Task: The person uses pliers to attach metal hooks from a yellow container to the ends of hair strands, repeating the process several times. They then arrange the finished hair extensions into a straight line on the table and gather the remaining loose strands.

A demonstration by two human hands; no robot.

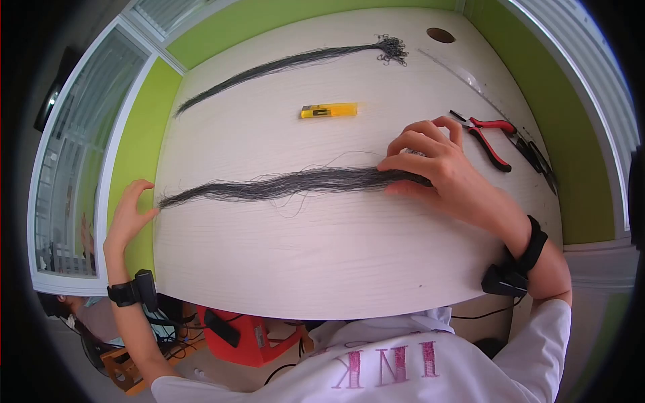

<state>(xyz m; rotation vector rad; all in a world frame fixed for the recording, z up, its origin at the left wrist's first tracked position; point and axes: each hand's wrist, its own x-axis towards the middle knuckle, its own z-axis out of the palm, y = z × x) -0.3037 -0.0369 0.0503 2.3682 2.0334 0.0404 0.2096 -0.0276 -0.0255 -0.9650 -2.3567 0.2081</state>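
Note:
A long bundle of dark strands (282,185) lies across the table, a few loose strands straying from it. Around its right end, my right hand (437,164) has its thumb and fingers curled on the strands. My left hand (134,211) is at the bundle's left tip, thumb and forefinger apart, with the thumb tip close to the strand ends. Farther back lies a second dark bundle (282,64) with small loops (393,50) at its right end. Between the two bundles is a yellow cutter (329,111).
Red-handled pliers (485,138) and a black tool (535,158) lie at the right, near a clear ruler (470,82). A round hole (441,35) is at the back. Green panels (537,114) border the table. Below its front edge is a red object (235,336).

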